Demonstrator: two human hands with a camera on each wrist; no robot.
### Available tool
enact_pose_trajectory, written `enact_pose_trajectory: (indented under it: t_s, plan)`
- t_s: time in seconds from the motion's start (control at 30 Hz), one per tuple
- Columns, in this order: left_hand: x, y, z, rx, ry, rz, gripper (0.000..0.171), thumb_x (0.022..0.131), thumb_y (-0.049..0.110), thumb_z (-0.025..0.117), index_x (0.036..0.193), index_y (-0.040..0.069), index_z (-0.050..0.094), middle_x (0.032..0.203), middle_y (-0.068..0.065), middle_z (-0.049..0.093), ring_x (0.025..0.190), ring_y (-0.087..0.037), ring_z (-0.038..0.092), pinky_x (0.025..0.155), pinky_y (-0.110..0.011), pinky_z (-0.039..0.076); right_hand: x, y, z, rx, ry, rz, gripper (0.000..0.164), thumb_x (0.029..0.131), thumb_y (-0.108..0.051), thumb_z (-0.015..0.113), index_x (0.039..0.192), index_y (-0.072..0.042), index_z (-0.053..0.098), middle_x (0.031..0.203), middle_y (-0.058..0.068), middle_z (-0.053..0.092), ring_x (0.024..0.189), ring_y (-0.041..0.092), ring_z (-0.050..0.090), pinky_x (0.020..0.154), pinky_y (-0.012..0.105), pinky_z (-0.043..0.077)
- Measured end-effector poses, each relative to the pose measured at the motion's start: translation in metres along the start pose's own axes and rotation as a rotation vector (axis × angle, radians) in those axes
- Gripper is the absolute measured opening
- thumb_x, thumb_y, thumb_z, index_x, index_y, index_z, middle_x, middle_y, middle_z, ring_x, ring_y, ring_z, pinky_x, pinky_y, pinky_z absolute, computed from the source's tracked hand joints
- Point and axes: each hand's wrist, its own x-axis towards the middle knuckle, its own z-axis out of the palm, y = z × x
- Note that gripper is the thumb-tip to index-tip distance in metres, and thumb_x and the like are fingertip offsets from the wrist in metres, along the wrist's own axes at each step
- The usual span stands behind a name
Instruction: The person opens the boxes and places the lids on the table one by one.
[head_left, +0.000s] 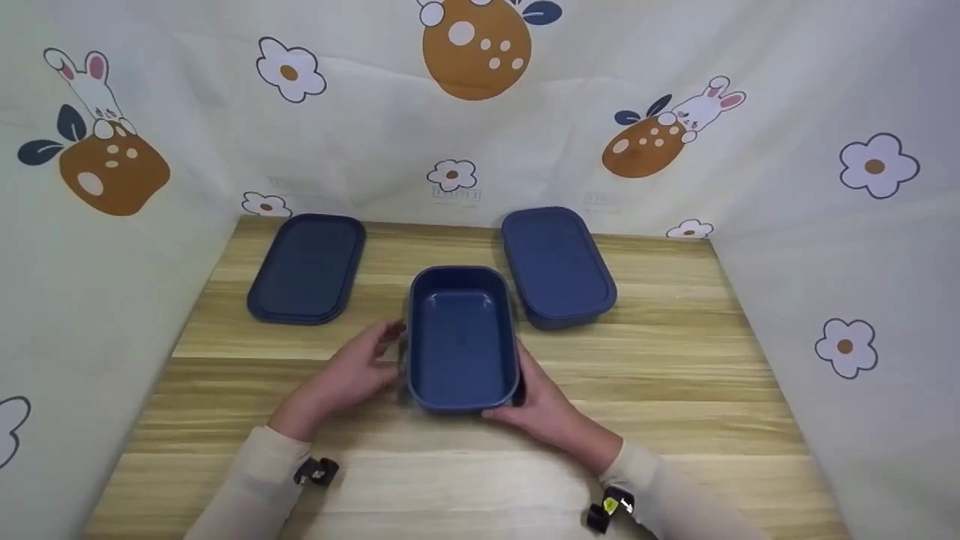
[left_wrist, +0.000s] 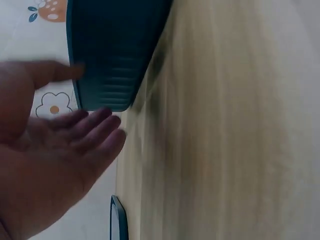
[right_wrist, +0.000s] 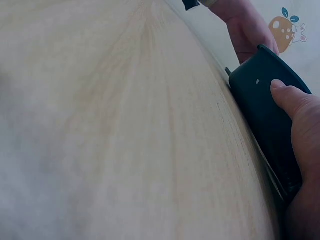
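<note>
A dark blue rectangular food container (head_left: 461, 345), without a lid on it, stands at the middle of the table with its inside showing empty. My right hand (head_left: 551, 401) grips its near right corner; in the right wrist view the thumb (right_wrist: 286, 95) presses on the near wall. Beside the container's left wall is my left hand (head_left: 360, 375), its fingers loosely spread. In the left wrist view that hand (left_wrist: 65, 150) has its palm and fingers facing the container (left_wrist: 120, 55), with nothing held. Whether the thumb touches the wall there, I cannot tell.
A dark blue lid (head_left: 311, 268) lies flat at the back left. At the back right stands a second blue container (head_left: 561, 262) with its lid on, close to the open one. Patterned cloth walls (head_left: 360, 135) border the wooden table (head_left: 480, 487) at the back and both sides.
</note>
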Motion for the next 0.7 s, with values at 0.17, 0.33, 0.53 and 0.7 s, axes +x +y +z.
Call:
enact_pose_trajectory:
  t_s: [0.17,0.33,0.53,0.7]
  plan:
    - [-0.013,-0.003,0.012,0.021,-0.144,0.103,0.119,0.085,0.007,0.092,0.175,-0.001,0.014,0.175,-0.03,0.028,0.159,-0.047,0.034,0.13,-0.061,0.028,0.001,0.013,0.0,-0.019,-0.009,-0.003,0.126,0.081,-0.001,0.097,0.177,-0.008,0.016,0.177,0.024,0.032,0.157,0.045,0.041,0.131,0.054,0.027]
    - [-0.015,-0.003,0.024,0.012,-0.1,0.12,0.141,0.076,0.014,0.102,0.175,0.0,0.004,0.173,-0.032,0.027,0.156,-0.046,0.038,0.129,-0.059,0.026,0.002,0.026,-0.002,-0.012,-0.032,-0.01,0.128,0.082,-0.006,0.098,0.178,-0.011,0.014,0.178,0.018,0.033,0.157,0.041,0.041,0.131,0.054,0.028]
    - [-0.011,-0.003,0.038,-0.031,-0.088,0.135,0.156,0.07,0.014,0.106,0.178,0.016,-0.006,0.178,-0.027,0.019,0.159,-0.042,0.035,0.13,-0.054,0.026,0.001,0.023,-0.006,-0.008,-0.042,0.043,0.135,0.08,-0.013,0.102,0.179,-0.016,0.01,0.18,0.013,0.029,0.161,0.033,0.036,0.132,0.039,0.025]
    - [-0.01,-0.003,0.043,-0.05,-0.075,0.138,0.16,0.068,0.016,0.107,0.178,0.018,-0.009,0.18,-0.026,0.017,0.16,-0.042,0.033,0.13,-0.055,0.025,0.004,0.02,-0.009,0.005,-0.051,0.066,0.146,0.075,-0.012,0.105,0.18,-0.02,0.003,0.184,0.01,0.018,0.164,0.031,0.028,0.131,0.029,0.021]
